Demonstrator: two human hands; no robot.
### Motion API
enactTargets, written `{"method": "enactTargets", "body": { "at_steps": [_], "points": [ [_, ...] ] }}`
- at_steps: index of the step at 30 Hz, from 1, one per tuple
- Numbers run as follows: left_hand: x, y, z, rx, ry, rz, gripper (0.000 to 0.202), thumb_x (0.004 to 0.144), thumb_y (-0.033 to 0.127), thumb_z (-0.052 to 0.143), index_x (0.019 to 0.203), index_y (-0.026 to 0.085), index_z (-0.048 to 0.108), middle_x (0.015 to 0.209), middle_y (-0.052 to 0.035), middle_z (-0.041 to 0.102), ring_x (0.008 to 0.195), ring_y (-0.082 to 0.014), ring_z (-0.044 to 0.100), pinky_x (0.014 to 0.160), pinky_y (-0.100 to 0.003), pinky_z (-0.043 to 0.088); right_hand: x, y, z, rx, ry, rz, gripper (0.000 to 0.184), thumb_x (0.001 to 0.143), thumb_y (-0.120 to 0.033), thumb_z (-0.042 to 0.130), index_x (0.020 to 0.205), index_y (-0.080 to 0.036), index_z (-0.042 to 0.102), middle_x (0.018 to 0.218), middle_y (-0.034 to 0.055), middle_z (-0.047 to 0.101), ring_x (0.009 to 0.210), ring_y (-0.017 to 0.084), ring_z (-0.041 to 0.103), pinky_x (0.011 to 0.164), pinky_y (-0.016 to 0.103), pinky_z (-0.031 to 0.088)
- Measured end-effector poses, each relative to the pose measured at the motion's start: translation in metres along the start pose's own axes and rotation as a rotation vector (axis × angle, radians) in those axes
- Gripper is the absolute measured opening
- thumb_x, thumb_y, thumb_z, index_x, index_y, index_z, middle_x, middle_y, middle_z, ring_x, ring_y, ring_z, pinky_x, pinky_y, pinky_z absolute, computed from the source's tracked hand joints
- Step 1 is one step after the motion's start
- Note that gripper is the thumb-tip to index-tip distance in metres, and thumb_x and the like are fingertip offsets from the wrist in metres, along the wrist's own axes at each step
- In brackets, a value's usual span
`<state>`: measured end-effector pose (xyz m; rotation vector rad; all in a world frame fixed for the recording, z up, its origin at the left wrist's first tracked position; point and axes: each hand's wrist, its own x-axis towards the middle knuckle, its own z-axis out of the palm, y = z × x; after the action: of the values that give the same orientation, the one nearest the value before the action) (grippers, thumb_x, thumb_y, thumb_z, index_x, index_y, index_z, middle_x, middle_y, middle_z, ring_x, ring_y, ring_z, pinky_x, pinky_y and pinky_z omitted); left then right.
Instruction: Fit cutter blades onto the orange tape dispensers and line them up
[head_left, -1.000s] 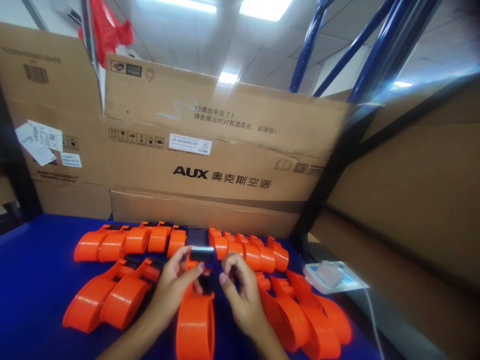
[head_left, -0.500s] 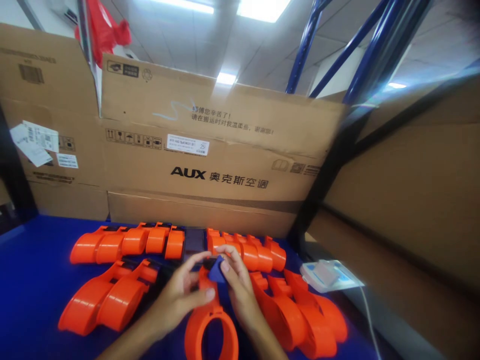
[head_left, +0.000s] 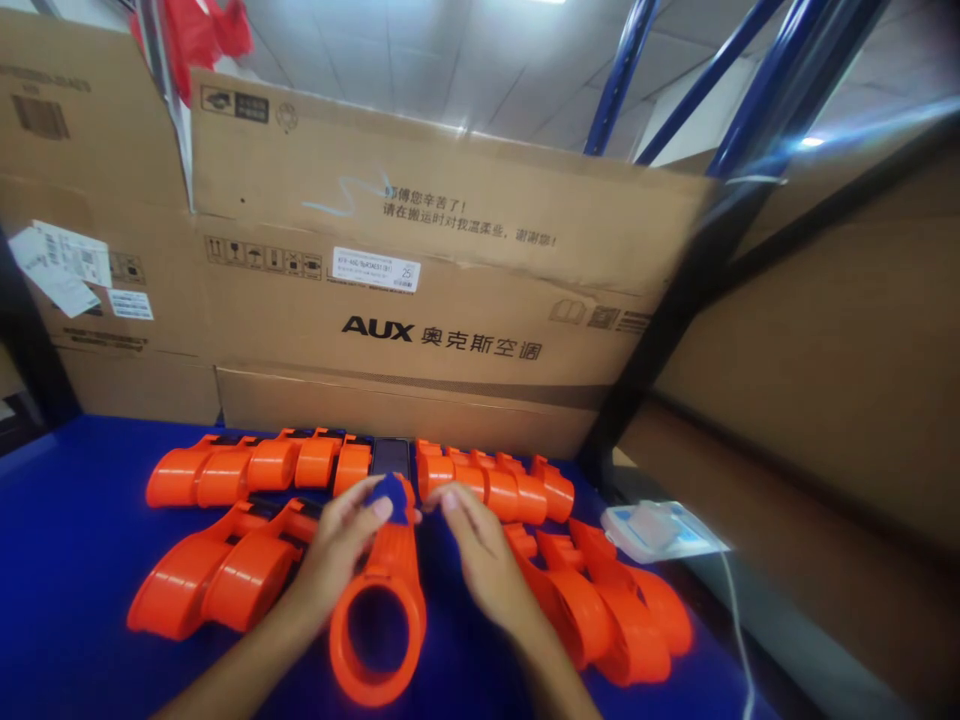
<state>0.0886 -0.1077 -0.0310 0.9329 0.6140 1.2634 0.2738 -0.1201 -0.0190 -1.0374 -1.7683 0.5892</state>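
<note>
Orange plastic piece [head_left: 396,565] gripped in curled left hand [head_left: 334,555] (right hand [head_left: 484,565] palm-down beside).

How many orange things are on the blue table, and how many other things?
Orange plastic holders: about 16 (rows overlap; one in the left hand)
Small blue piece: 1
Dark flat slab: 1
White packet: 1
Total: about 19
</note>
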Motion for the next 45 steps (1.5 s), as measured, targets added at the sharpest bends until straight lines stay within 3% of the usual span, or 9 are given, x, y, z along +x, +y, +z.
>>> {"method": "enactTargets", "body": {
  "at_steps": [3,7,11,17,22,26,34,40,45],
  "points": [
    [0.002,0.006,-0.001,-0.143,0.065,-0.051,0.047,0.076,0.049,0.074,0.103,0.012,0.071,0.087,-0.0140,0.079,0.078,-0.0284,0.075,0.064,-0.033,0.057,-0.002,0.003,-0.015,-0.386,-0.192,-0.049,0.010,0.088,-0.024,0.063,0.078,-0.023,0.061,0.084,0.0028,0.062,0.085,0.023,0.055,0.085,0.039,0.043],
    [0.000,0.010,0.002,-0.213,0.066,-0.113,0.052,0.080,0.053,0.067,0.103,0.007,0.071,0.079,-0.0143,0.078,0.070,-0.0267,0.073,0.057,-0.031,0.054,-0.009,0.006,-0.021,-0.560,-0.378,-0.033,0.011,0.074,-0.019,0.074,0.077,-0.023,0.065,0.090,0.0035,0.061,0.088,0.023,0.054,0.081,0.038,0.042],
    [-0.002,0.009,0.004,-0.199,0.053,-0.121,0.053,0.082,0.053,0.065,0.105,0.006,0.071,0.074,-0.0131,0.076,0.060,-0.0236,0.071,0.052,-0.029,0.050,-0.013,0.006,-0.017,-0.633,-0.446,0.029,0.019,0.069,-0.027,0.083,0.075,-0.023,0.066,0.093,0.0038,0.058,0.091,0.025,0.051,0.082,0.040,0.041],
    [-0.003,0.013,0.010,-0.155,0.101,-0.106,0.056,0.074,0.052,0.073,0.110,0.009,0.069,0.074,-0.0109,0.077,0.066,-0.0275,0.074,0.058,-0.032,0.055,-0.014,0.008,-0.014,-0.626,-0.445,0.042,0.015,0.074,-0.022,0.079,0.073,-0.022,0.064,0.090,0.0031,0.058,0.089,0.023,0.052,0.080,0.037,0.042],
    [-0.003,0.010,0.009,-0.188,0.089,-0.101,0.050,0.076,0.050,0.073,0.109,0.014,0.067,0.080,-0.0095,0.078,0.073,-0.0269,0.075,0.057,-0.029,0.056,-0.010,0.012,-0.016,-0.428,-0.315,0.018,0.010,0.086,-0.026,0.069,0.078,-0.023,0.064,0.081,0.0016,0.062,0.078,0.020,0.055,0.071,0.031,0.043],
    [0.000,0.002,0.004,-0.197,0.024,-0.063,0.040,0.077,0.044,0.075,0.105,0.016,0.068,0.090,-0.0101,0.079,0.084,-0.0273,0.076,0.067,-0.031,0.058,-0.003,0.013,-0.017,-0.131,-0.176,0.106,0.023,0.093,-0.038,0.062,0.078,-0.021,0.062,0.067,-0.0019,0.058,0.060,0.015,0.051,0.055,0.025,0.038],
    [-0.013,0.006,0.014,-0.138,-0.141,-0.061,0.035,0.083,0.036,0.073,0.113,0.017,0.070,0.103,-0.0109,0.079,0.104,-0.0313,0.072,0.088,-0.038,0.056,0.001,0.006,-0.002,0.316,0.133,0.272,0.035,0.087,-0.055,0.067,0.082,-0.022,0.057,0.058,-0.0046,0.055,0.044,0.009,0.037,0.044,0.022,0.028],
    [-0.007,0.006,0.011,-0.253,-0.042,-0.097,0.043,0.077,0.045,0.077,0.108,0.015,0.072,0.099,-0.0128,0.079,0.099,-0.0322,0.074,0.080,-0.038,0.060,-0.001,0.006,0.001,0.435,0.153,0.195,0.043,0.092,-0.062,0.054,0.100,-0.023,0.070,0.088,0.0045,0.069,0.072,0.018,0.062,0.065,0.029,0.052],
    [0.003,0.002,0.003,-0.274,0.046,-0.093,0.045,0.075,0.050,0.077,0.101,0.013,0.074,0.090,-0.0125,0.079,0.093,-0.0313,0.075,0.077,-0.037,0.061,-0.004,0.007,0.006,0.534,0.033,0.277,0.046,0.093,-0.054,0.058,0.133,-0.030,0.063,0.102,0.0044,0.074,0.101,0.025,0.069,0.091,0.039,0.054]
  ]
}}
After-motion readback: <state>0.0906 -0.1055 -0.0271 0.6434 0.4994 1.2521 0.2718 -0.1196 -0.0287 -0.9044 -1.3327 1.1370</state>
